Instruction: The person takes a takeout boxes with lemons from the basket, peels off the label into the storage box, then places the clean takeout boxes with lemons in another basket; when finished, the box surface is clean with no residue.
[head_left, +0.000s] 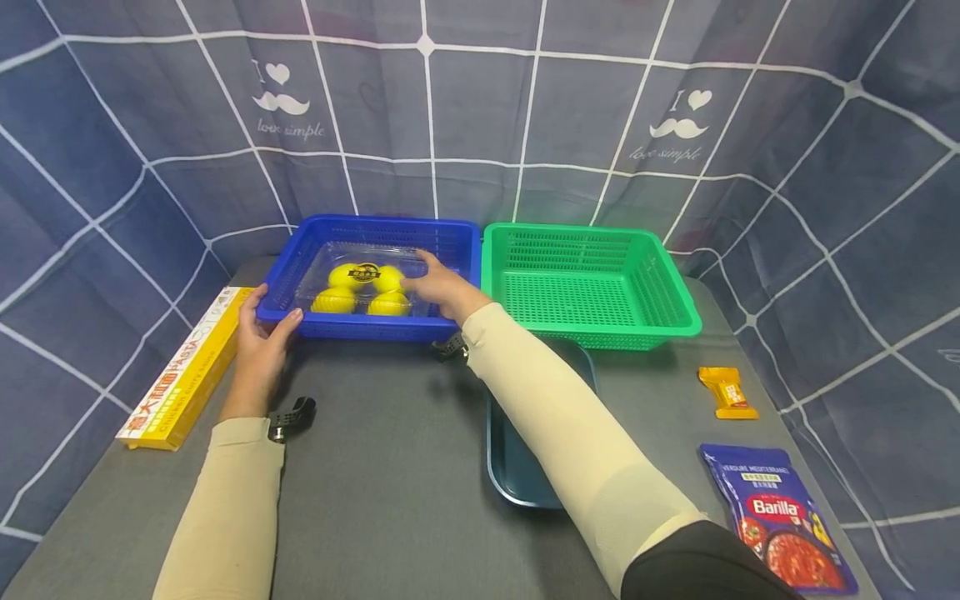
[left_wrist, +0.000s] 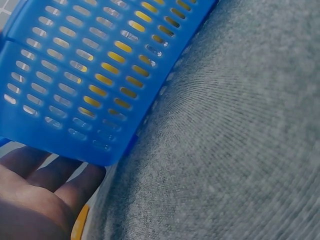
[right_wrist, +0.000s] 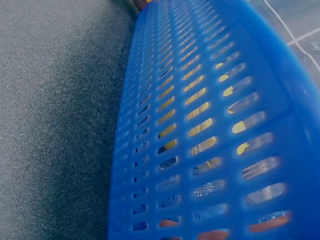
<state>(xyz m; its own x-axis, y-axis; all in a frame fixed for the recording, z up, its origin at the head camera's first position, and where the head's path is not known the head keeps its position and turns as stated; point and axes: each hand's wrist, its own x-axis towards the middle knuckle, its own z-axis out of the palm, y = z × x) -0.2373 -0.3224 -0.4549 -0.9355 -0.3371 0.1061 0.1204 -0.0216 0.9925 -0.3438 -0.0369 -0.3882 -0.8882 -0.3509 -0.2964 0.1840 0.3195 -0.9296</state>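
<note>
You wear cream arm sleeves [head_left: 570, 433], black wrist cameras [head_left: 302, 412] and, toward five o'clock, a black upper sleeve [head_left: 701, 565].

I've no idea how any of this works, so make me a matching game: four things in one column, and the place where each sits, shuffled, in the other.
Things
1. Clear plastic box
2. Green basket
3. Long pasta box
4. Barilla pouch

Places
A. To the left of the left hand
B. At the near right of the table
C. Inside the blue basket
D. Directly beside the blue basket, on its right

Pairs: 1-C, 2-D, 3-A, 4-B
</note>
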